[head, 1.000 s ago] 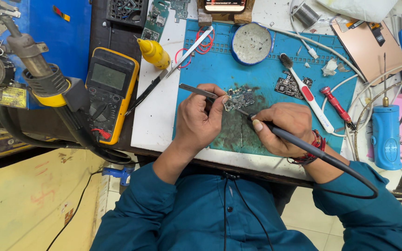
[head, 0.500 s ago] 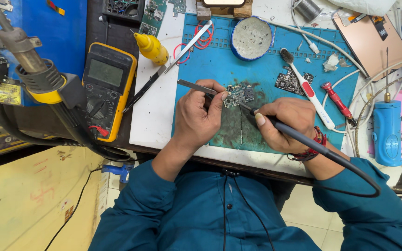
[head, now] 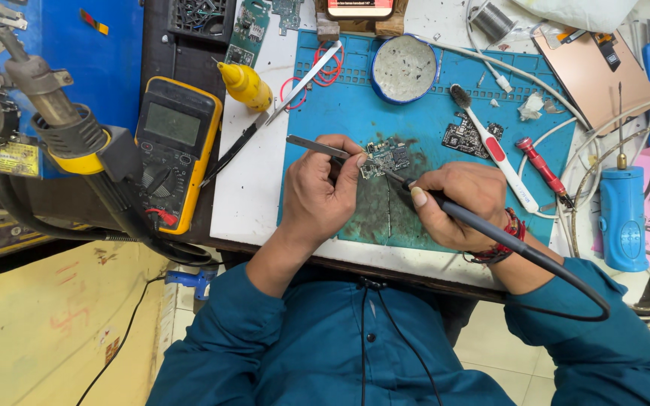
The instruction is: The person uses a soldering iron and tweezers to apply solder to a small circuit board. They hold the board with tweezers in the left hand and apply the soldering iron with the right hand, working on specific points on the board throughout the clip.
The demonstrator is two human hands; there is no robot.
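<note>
Nearest the body, the left hand (head: 323, 197) is curled closed around a pair of metal tweezers (head: 317, 147), pinched between thumb and fingers so that the tips reach rightward onto a small circuit board (head: 387, 156); the right hand (head: 460, 204) is wrapped shut, pen-fashion, around a black soldering iron (head: 445, 207), whose cable trails back over the wrist and whose tip comes in from the right to meet the board just beside the tweezer tips. The board lies on the blue work mat (head: 325, 113), between the two hands and just beyond the fingertips, on a patch darkened by residue. As a judgement, the joint work is mid-way: both tools are on the board at one spot, nothing has been lifted clear, and whether the part under the tips is seated or freed is too small to tell. Just past the right hand lie a second board (head: 466, 137), a white brush (head: 490, 146) and a red screwdriver (head: 537, 159), all untouched. Beyond the left hand sit a spare pair of tweezers (head: 280, 109), a yellow squeeze bottle (head: 244, 84) and a yellow multimeter (head: 174, 154). Farthest off, above the board, stands a round tin (head: 404, 69)
</note>
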